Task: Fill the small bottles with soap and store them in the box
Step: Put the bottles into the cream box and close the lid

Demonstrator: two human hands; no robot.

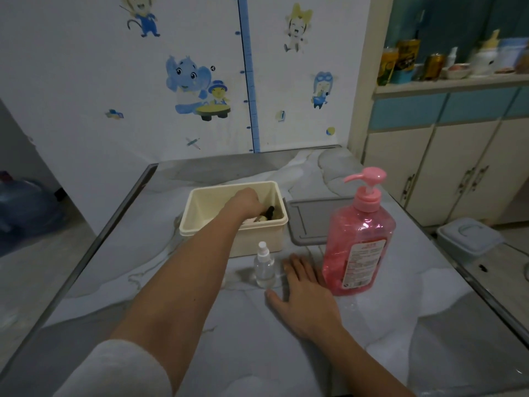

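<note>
At 12 o'clock: cream box, left hand inside, grip hidden, cannot tell. Centre: small bottle upright on table. At its 4 o'clock: right hand flat, fingers straight. At 3 o'clock: pink soap bottle.

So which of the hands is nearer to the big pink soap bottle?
Right. The right hand lies flat on the table just beside the pink soap bottle; the left hand reaches into the cream box, farther away.
</note>
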